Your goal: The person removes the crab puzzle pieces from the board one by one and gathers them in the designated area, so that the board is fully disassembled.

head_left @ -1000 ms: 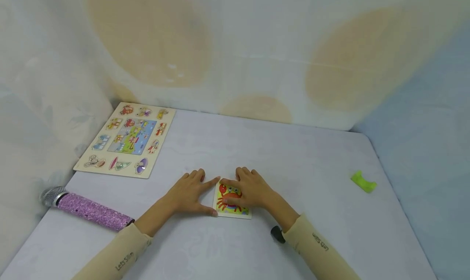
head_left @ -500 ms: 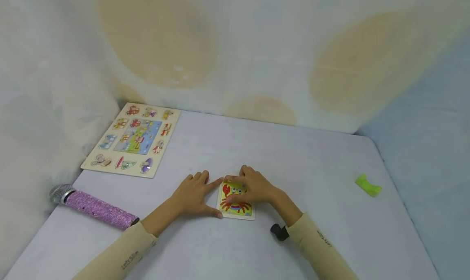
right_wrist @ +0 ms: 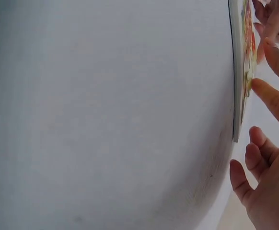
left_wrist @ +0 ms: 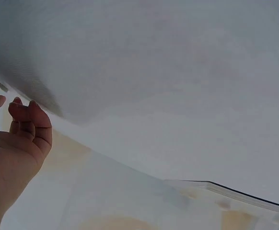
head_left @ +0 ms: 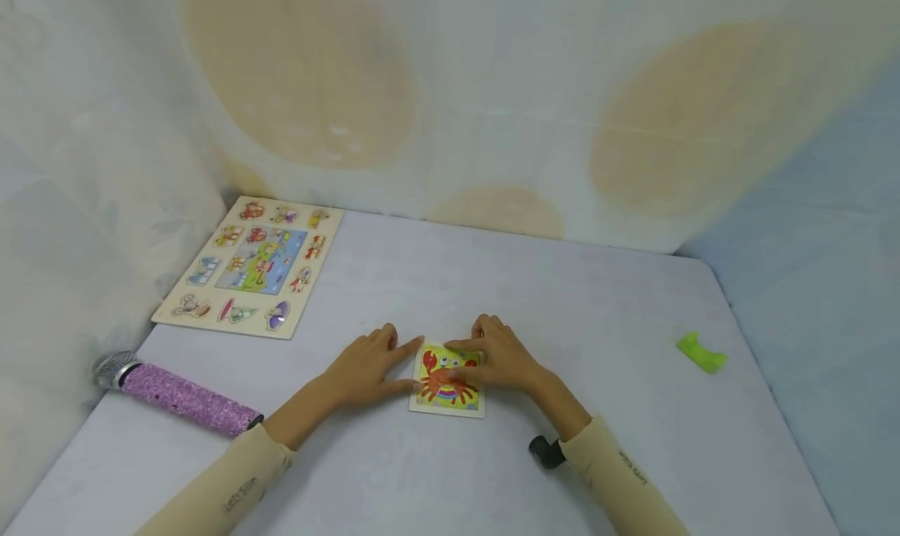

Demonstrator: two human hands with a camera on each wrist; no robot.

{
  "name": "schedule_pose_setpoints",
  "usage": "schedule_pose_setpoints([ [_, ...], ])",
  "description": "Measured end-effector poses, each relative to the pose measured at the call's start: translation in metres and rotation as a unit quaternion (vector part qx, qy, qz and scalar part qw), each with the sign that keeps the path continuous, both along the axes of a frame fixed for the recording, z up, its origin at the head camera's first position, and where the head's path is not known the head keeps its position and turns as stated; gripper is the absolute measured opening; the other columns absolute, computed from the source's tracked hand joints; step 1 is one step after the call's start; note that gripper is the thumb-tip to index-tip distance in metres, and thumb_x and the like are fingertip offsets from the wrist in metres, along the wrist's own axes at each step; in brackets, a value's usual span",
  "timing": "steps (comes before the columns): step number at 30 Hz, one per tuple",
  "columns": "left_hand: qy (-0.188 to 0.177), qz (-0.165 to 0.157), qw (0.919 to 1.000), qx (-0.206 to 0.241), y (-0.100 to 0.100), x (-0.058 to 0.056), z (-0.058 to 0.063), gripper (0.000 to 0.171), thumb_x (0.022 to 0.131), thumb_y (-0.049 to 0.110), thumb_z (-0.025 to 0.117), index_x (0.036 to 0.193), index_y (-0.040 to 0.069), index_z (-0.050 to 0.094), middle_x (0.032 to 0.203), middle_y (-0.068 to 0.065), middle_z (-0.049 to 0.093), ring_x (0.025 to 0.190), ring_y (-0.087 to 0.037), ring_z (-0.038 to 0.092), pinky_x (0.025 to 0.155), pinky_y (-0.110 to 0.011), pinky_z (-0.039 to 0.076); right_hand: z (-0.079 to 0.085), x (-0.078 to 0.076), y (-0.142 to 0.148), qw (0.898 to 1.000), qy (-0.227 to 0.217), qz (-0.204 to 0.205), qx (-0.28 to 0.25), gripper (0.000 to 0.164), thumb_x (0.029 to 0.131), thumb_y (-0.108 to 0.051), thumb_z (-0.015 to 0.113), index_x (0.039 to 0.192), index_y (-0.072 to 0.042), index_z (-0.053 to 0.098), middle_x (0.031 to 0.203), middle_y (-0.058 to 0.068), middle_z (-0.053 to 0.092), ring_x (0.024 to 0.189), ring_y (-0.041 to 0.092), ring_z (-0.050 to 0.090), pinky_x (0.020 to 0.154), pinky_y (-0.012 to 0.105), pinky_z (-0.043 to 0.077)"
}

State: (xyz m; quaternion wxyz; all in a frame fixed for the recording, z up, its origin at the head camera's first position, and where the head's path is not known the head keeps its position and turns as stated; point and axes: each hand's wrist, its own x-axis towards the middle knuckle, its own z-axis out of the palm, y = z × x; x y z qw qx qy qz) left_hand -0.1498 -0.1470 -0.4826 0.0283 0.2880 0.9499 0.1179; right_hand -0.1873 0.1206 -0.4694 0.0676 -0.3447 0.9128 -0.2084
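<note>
Lying beside left hand (head_left: pixel 360 370), crab board (head_left: pixel 450 395)

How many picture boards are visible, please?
2: the large board lies at the far left of the table; the small crab board lies between the left hand and the right hand, which partly covers it. I see no others.

From above, the head camera looks forward and down over the surface (head_left: pixel 576 309), taking in the left hand (head_left: pixel 362 372) and right hand (head_left: pixel 505 360). The left wrist camera, low and rolled nearly upside down, catches its hand at left of frame. The right wrist camera, close and turned sideways, shares the crab board (head_left: pixel 448 394) with the head view, edge-on at upper right.
</note>
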Motion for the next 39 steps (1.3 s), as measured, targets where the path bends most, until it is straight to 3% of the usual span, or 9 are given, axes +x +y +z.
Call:
schedule_pose_setpoints([
  [5, -0.002, -0.018, 0.9997, 0.019, 0.005, -0.010, -0.003, 0.061, 0.093, 0.054, 0.062, 0.146, 0.027, 0.051, 0.099, -0.001, 0.042, 0.077, -0.011, 0.039, 0.067, -0.027, 0.034, -0.004, 0.002, 0.005, 1.000, 0.014, 0.003, -0.003, 0.048, 0.084, -0.049, 0.075, 0.127, -0.028, 0.069, 0.088, -0.002, 0.044, 0.081, 0.013, 0.033, 0.070, 0.029, 0.027],
  [13, -0.067, 0.005, 0.9941, 0.085, 0.009, -0.012, 0.001, 0.051, 0.091, 0.044, 0.069, 0.139, 0.027, 0.059, 0.099, -0.002, 0.043, 0.077, -0.012, 0.040, 0.065, -0.026, 0.036, -0.006, 0.005, 0.007, 1.000, 0.020, -0.006, 0.001, 0.049, 0.084, -0.048, 0.075, 0.129, -0.030, 0.067, 0.089, -0.003, 0.045, 0.082, 0.012, 0.034, 0.071, 0.030, 0.027],
  [23, -0.153, 0.057, 0.9714, 0.173, 0.007, -0.016, 0.003, 0.041, 0.090, 0.034, 0.073, 0.129, 0.023, 0.066, 0.105, -0.003, 0.042, 0.078, -0.013, 0.043, 0.069, -0.029, 0.039, -0.010, 0.006, 0.007, 0.999, 0.026, -0.020, 0.010, 0.051, 0.083, -0.052, 0.075, 0.130, -0.032, 0.066, 0.089, -0.003, 0.045, 0.083, 0.012, 0.035, 0.072, 0.031, 0.029],
  [29, -0.186, 0.054, 0.9565, 0.218, 0.010, -0.019, 0.004, 0.036, 0.090, 0.023, 0.073, 0.125, 0.016, 0.066, 0.106, -0.005, 0.043, 0.092, -0.018, 0.046, 0.082, -0.034, 0.040, -0.012, 0.006, 0.008, 0.999, 0.029, -0.024, 0.017, 0.052, 0.083, -0.054, 0.074, 0.129, -0.033, 0.066, 0.090, -0.003, 0.045, 0.083, 0.012, 0.036, 0.072, 0.031, 0.029],
  [33, -0.194, 0.049, 0.9479, 0.248, 0.011, -0.018, 0.003, 0.037, 0.089, 0.015, 0.073, 0.125, 0.011, 0.064, 0.106, -0.007, 0.044, 0.106, -0.022, 0.046, 0.088, -0.036, 0.040, -0.010, 0.007, 0.008, 0.999, 0.028, -0.025, 0.021, 0.051, 0.083, -0.053, 0.074, 0.129, -0.032, 0.066, 0.090, -0.003, 0.045, 0.084, 0.012, 0.036, 0.072, 0.031, 0.029],
  [36, -0.193, 0.043, 0.9430, 0.268, 0.010, -0.016, 0.004, 0.038, 0.089, 0.012, 0.073, 0.125, 0.009, 0.063, 0.106, -0.010, 0.044, 0.107, -0.025, 0.045, 0.085, -0.034, 0.039, -0.008, 0.008, 0.008, 0.999, 0.025, -0.026, 0.024, 0.051, 0.084, -0.053, 0.074, 0.129, -0.033, 0.065, 0.090, -0.003, 0.046, 0.084, 0.012, 0.036, 0.073, 0.032, 0.029],
  [39, -0.176, 0.053, 0.9469, 0.264, 0.008, -0.013, 0.006, 0.039, 0.089, 0.013, 0.074, 0.126, 0.011, 0.062, 0.108, -0.011, 0.044, 0.110, -0.027, 0.048, 0.086, -0.036, 0.041, -0.006, 0.008, 0.007, 0.999, 0.026, -0.024, 0.027, 0.051, 0.083, -0.053, 0.074, 0.130, -0.032, 0.065, 0.091, -0.002, 0.046, 0.085, 0.013, 0.036, 0.073, 0.033, 0.030],
])
